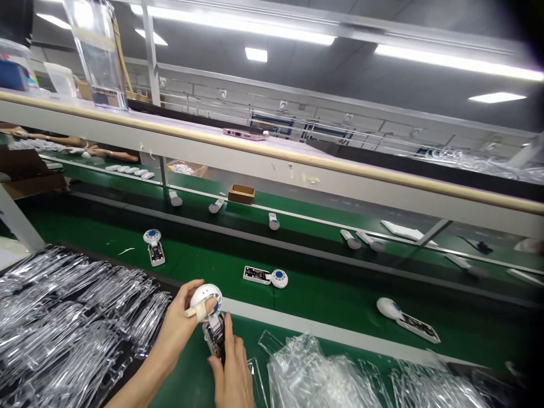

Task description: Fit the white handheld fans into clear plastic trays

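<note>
- The left hand (176,334) curls its fingers (198,297) around the white dome of a handheld device (206,297), with tape around one finger.
- The right hand (232,377) has its fingers (227,343) clamped on the device's open circuit-board body (215,334).
- The device is at six o'clock, held together by both hands over the edge of a green conveyor belt (199,272).
- Three similar devices (153,246) lie on the belt at eleven, twelve and two o'clock.
- Stacked clear plastic trays (72,323) sit at nine o'clock, beside the left forearm (140,382).
- Bagged clear plastic trays (314,374) lie at four o'clock.
</note>
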`<state>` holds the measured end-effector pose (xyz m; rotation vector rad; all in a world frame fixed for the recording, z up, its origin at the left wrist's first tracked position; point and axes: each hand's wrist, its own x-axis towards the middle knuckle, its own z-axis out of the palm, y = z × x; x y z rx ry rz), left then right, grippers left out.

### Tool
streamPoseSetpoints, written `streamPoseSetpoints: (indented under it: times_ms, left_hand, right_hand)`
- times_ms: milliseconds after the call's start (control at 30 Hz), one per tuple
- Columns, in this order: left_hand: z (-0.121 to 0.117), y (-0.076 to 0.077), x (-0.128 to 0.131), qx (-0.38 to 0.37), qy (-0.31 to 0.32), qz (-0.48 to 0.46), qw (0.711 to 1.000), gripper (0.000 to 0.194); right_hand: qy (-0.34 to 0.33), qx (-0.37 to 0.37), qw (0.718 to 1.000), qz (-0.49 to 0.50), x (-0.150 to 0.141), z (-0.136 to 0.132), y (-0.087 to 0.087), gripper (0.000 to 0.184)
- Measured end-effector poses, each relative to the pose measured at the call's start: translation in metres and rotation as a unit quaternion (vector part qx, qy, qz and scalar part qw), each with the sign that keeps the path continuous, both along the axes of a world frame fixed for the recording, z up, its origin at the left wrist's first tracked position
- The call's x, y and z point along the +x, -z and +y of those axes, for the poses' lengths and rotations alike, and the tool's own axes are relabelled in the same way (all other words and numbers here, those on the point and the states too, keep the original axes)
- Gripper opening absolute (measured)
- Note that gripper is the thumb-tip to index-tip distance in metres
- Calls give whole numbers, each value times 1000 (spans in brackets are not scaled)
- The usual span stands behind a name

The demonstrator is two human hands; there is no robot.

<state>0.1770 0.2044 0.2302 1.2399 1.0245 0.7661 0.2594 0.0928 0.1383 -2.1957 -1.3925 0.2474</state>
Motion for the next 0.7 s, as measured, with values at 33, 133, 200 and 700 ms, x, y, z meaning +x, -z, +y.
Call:
streamPoseSetpoints:
  times_ms: [33, 133, 200, 700]
  left_hand:
    - [-4, 1, 1, -6, 1, -20, 1000, 80]
    - [-20, 8, 4, -70, 30, -59, 995, 84]
    - [-26, 17, 5, -111, 36, -43, 992, 78]
    - [-14, 44, 16, 9, 1, 60, 998, 51]
  right_hand:
    - [-23, 12, 999, 19, 5, -1, -6, 80]
    - [-83, 52, 995, 23, 14, -5, -26, 78]
    - [-111, 65, 991, 31, 15, -5, -34, 75]
    - [154, 114, 966, 174, 35, 49, -31, 59]
